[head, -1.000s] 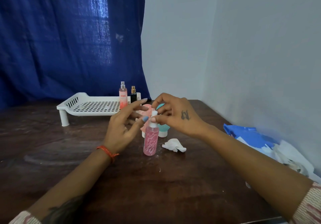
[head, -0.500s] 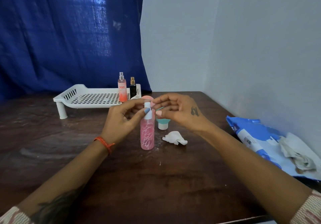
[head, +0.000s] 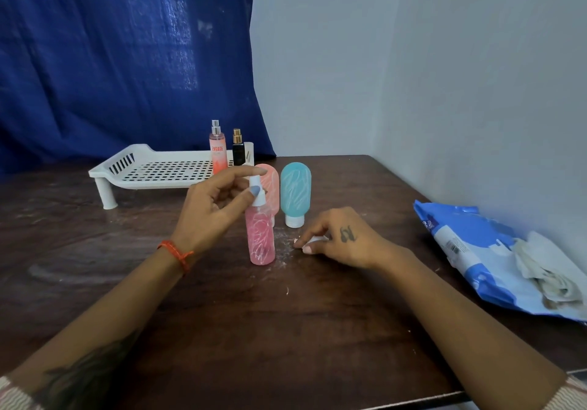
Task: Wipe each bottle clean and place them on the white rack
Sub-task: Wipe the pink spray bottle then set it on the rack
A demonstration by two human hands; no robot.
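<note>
Centre frame: pink translucent plastic spray bottle with white nozzle [head: 259,234] stands upright on the dark brown wooden table [head: 286,330]. Left hand [head: 211,211] pinches the bottle's white nozzle between thumb and index finger, other fingers loosely curled. Right hand [head: 338,239], just right of the bottle, lies low on the tabletop with fingertips closed on a small crumpled white wipe [head: 313,240], mostly hidden under the fingers. Just behind the spray bottle: coral-pink squeeze tube bottle [head: 270,187], partly blocked by it, and a teal squeeze tube bottle standing on its white cap [head: 295,192], close together. White perforated plastic rack on short legs [head: 158,171] sits upper left of centre near the table's far edge; on its right end stand a tall peach glass perfume bottle with silver sprayer [head: 218,149] and a short black perfume bottle with gold sprayer [head: 238,149]. Rest of the rack surface is bare grid. Blue and white wipes packet [head: 470,250] lies at right edge of frame against the wall, used white wipes [head: 546,273] piled on it. Open tabletop in lower middle between the forearms and at left. Blue curtain [head: 111,60] fills upper left.
</note>
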